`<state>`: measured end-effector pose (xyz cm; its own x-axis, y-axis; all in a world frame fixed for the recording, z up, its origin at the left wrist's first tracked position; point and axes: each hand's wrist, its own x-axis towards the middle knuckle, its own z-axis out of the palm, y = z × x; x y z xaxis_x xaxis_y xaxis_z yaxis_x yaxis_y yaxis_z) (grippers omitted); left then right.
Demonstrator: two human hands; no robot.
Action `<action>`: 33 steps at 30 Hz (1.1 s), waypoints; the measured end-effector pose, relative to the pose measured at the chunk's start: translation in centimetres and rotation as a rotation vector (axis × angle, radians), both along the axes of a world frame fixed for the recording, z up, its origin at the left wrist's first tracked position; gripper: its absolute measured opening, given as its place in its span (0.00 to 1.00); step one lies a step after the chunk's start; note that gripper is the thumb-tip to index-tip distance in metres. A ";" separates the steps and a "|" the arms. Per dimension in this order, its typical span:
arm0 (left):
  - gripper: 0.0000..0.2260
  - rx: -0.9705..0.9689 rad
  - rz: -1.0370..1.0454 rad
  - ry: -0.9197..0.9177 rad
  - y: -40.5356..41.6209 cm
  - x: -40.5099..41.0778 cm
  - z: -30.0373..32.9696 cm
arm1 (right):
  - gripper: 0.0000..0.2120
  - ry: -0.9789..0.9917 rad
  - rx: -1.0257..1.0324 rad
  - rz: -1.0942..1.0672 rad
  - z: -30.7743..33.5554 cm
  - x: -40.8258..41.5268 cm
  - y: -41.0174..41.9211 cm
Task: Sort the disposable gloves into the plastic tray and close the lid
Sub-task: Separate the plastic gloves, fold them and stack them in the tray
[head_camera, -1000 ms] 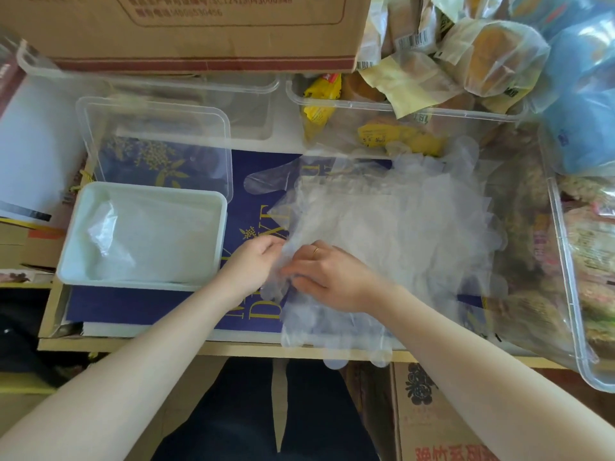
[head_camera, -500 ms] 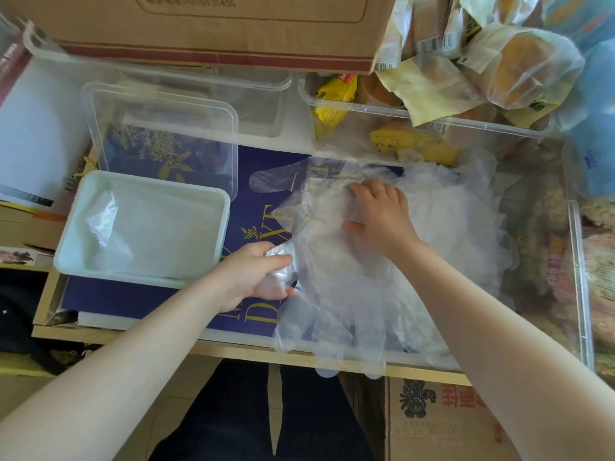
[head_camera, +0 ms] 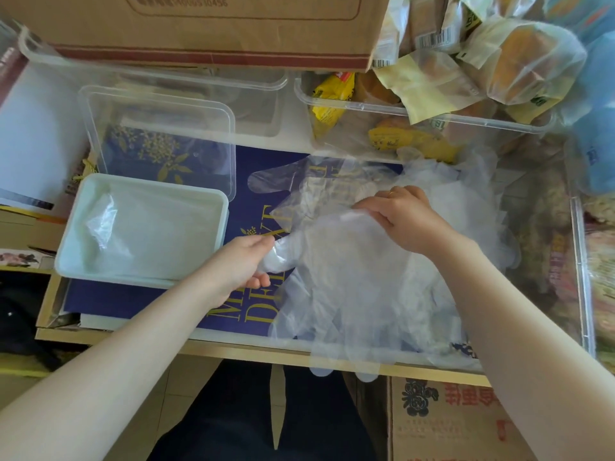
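Observation:
A heap of clear disposable gloves (head_camera: 362,294) lies on a blue printed surface at centre right, some fingers hanging over the front edge. My left hand (head_camera: 238,264) grips the left end of one glove (head_camera: 279,257) from the heap. My right hand (head_camera: 404,221) pinches the upper edge of the same thin film, fingers curled. To the left stands the pale green plastic tray (head_camera: 71,234) with a few gloves (head_camera: 139,234) inside. Behind it a clear lid (head_camera: 229,128) lies on the blue surface.
A cardboard box (head_camera: 213,31) fills the back. Clear bins (head_camera: 466,116) at the back and right hold wrapped snacks. Another printed carton (head_camera: 449,420) stands below the front edge of the wooden shelf (head_camera: 233,352).
My right hand went from beside the left hand up onto the heap, then drew back and took hold of a glove edge. My left hand closed on a glove end and shifted slightly left.

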<state>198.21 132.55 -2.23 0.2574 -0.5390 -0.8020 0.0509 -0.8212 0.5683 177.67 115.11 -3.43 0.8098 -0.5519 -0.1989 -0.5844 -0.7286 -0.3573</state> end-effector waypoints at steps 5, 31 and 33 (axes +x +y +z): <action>0.10 -0.066 -0.045 -0.185 0.0 -0.4 -0.8 | 0.24 0.212 -0.007 -0.072 -0.1 1.4 0.0; 0.07 -0.129 -0.755 -0.450 -5.2 -1.9 0.7 | 0.25 -0.227 0.619 -1.231 0.2 -2.9 7.5; 0.05 -0.164 -0.728 -0.392 -4.0 -1.0 0.2 | 0.21 -0.267 0.665 -1.216 0.4 -2.5 7.6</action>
<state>197.21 128.52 -1.99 0.0442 -0.7799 -0.6243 -0.6856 -0.4782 0.5489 175.21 122.75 -3.02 -0.0431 -0.7886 -0.6134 -0.5782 0.5204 -0.6284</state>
